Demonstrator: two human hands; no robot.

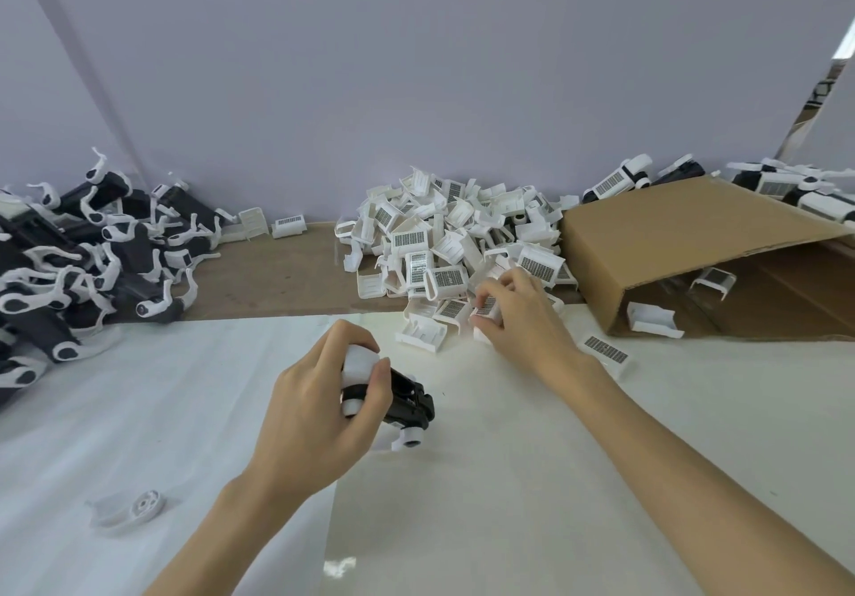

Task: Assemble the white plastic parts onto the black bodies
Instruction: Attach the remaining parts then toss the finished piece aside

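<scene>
- While the left hand point(319, 406) grips a black body point(409, 403) above the white sheet point(509, 480), the right hand point(518, 313) pinches a white part point(486, 306).
- Heap of white parts point(444, 244): just behind the right hand.
- Pile of black bodies point(83, 248): far left.
- Cardboard box point(671, 234): right, on its side.

One head-worn, wide-angle view, looking forward and down from the person's own eye level.

The camera sits above the near edge of the worktop point(509, 480) and faces the pale wall point(324, 86) at its far side, so both forearms enter from the bottom edge and reach away from the lens. It is close: the left hand point(319, 406) and right hand point(518, 313) fill the centre, while the white parts pile point(444, 244), the heap of black bodies point(78, 253) at far left and the cardboard box point(684, 244) at right lie farther off. Straight lines bow near the borders. No second view exists to share anything.
</scene>
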